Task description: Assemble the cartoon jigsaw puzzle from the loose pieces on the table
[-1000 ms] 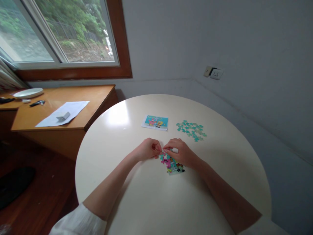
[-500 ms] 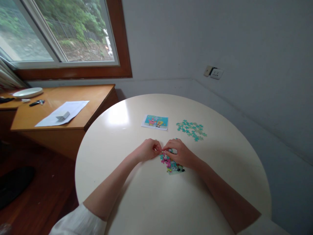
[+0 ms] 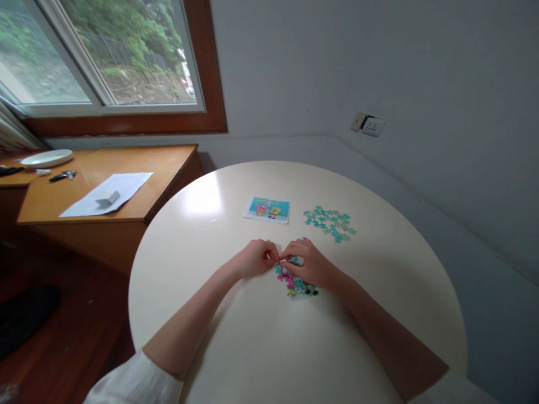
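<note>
A partly joined jigsaw puzzle (image 3: 300,286) with pink, teal and yellow cartoon figures lies on the round table in front of me. My left hand (image 3: 260,258) is closed in a pinch at its upper left edge. My right hand (image 3: 306,262) reaches over the puzzle from the right, its thumb and fingertips meeting the left fingertips. Between them is a small puzzle piece, mostly hidden by the fingers. The right hand also covers part of the upper puzzle. Behind the hands lies a picture card (image 3: 269,210) with similar cartoon figures.
Loose teal puzzle pieces (image 3: 330,221) lie in a pile at the back right of the white round table (image 3: 236,348). To the left, a wooden desk (image 3: 170,168) holds a paper sheet (image 3: 126,185), a small grey block (image 3: 108,198) and a white plate (image 3: 47,158).
</note>
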Demonstrator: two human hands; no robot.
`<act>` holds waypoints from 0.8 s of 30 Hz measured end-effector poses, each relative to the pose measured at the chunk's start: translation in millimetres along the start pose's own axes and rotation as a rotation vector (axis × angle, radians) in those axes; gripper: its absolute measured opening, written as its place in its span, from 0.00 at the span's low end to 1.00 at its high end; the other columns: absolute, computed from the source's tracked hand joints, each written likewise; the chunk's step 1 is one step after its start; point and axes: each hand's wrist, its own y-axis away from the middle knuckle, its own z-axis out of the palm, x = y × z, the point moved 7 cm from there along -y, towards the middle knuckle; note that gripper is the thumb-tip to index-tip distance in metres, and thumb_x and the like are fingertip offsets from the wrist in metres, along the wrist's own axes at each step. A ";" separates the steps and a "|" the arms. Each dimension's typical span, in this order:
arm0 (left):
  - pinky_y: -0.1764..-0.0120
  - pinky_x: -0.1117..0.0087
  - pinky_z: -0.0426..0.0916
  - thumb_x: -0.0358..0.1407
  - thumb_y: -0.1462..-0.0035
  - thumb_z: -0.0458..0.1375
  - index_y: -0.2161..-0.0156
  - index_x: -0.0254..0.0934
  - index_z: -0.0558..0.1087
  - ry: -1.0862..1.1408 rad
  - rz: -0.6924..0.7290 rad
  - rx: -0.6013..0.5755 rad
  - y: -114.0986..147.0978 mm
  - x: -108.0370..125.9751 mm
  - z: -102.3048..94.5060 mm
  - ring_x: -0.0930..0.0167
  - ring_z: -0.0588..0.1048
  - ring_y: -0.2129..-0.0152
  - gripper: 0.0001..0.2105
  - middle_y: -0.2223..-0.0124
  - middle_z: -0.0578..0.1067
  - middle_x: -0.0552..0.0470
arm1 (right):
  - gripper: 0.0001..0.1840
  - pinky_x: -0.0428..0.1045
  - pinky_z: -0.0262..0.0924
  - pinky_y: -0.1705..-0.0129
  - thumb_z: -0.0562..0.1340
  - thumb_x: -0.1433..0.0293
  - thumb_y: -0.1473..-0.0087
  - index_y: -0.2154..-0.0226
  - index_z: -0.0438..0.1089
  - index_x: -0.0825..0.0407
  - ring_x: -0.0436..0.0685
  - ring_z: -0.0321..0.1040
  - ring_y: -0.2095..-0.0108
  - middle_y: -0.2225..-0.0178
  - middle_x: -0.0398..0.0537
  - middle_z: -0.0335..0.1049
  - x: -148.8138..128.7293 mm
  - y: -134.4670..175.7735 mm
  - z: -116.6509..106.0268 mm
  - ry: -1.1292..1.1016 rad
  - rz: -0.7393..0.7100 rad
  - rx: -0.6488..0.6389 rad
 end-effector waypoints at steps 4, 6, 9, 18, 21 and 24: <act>0.75 0.77 0.59 0.25 0.58 0.51 0.75 0.33 0.73 0.003 -0.007 -0.001 0.2 0.4 -0.1 0.77 0.64 0.81 0.08 0.80 0.68 0.56 | 0.03 0.49 0.50 0.63 0.62 0.73 0.55 0.72 0.70 0.51 0.53 0.65 0.67 0.72 0.44 0.71 0.2 -0.1 0.3 0.008 -0.007 -0.003; 0.75 0.78 0.59 0.25 0.58 0.51 0.75 0.33 0.73 0.014 -0.009 -0.001 0.5 1.3 -0.4 0.77 0.64 0.81 0.08 0.80 0.68 0.56 | 0.03 0.49 0.50 0.63 0.62 0.73 0.55 0.72 0.70 0.51 0.53 0.65 0.67 0.72 0.44 0.71 0.1 -0.2 0.4 0.010 -0.008 -0.003; 0.76 0.78 0.58 0.24 0.58 0.51 0.75 0.32 0.72 0.019 -0.009 -0.002 1.0 3.2 -1.2 0.77 0.63 0.81 0.08 0.81 0.67 0.57 | 0.03 0.49 0.49 0.63 0.62 0.73 0.55 0.72 0.70 0.51 0.52 0.65 0.67 0.72 0.44 0.71 -0.2 -0.2 0.4 0.016 -0.005 -0.003; 0.76 0.79 0.57 0.23 0.58 0.51 0.75 0.32 0.73 -0.010 -0.021 -0.018 1.3 7.6 -1.4 0.78 0.62 0.82 0.09 0.82 0.66 0.57 | 0.04 0.49 0.49 0.63 0.62 0.74 0.55 0.73 0.69 0.51 0.53 0.64 0.68 0.73 0.44 0.70 -0.5 -0.4 0.7 0.010 -0.006 0.003; 0.76 0.78 0.58 0.23 0.58 0.51 0.74 0.32 0.74 -0.017 -0.025 -0.022 1.4 6.6 -0.5 0.78 0.63 0.82 0.09 0.82 0.66 0.57 | 0.03 0.49 0.49 0.63 0.61 0.74 0.55 0.73 0.69 0.51 0.53 0.64 0.68 0.73 0.44 0.70 -0.8 -0.6 0.7 0.011 -0.012 0.005; 0.75 0.78 0.59 0.23 0.58 0.51 0.74 0.33 0.74 -0.026 -0.013 -0.023 1.5 6.1 0.4 0.77 0.64 0.81 0.10 0.81 0.67 0.57 | 0.03 0.49 0.49 0.63 0.61 0.74 0.55 0.73 0.69 0.51 0.52 0.64 0.68 0.73 0.44 0.70 -1.1 -0.7 0.7 0.018 -0.015 0.003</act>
